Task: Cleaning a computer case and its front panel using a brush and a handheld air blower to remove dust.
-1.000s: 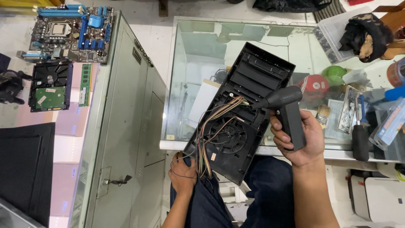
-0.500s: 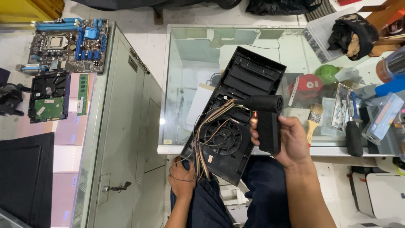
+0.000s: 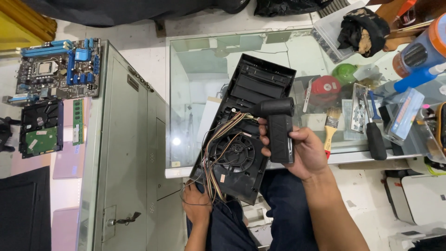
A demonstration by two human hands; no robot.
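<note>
head | right hand (image 3: pixel 302 151) grips black blower (image 3: pixel 278 125) over front panel (image 3: pixel 246 135) | left hand (image 3: pixel 197 204) holds panel's lower edge

Matt black plastic on the front panel (image 3: pixel 246 135), ribbed around its fan grille. Same dull, textured black plastic on the hand blower (image 3: pixel 277 125). Thin plastic-coated wires (image 3: pixel 218 153) in brown, orange and pale tones, slightly shiny. Glossy, reflective glass on the table top (image 3: pixel 200 79). Smooth grey painted metal on the computer case (image 3: pixel 130 153) to the left. Pale wood handle and soft bristles on the paintbrush (image 3: pixel 331 128) to the right.
</note>
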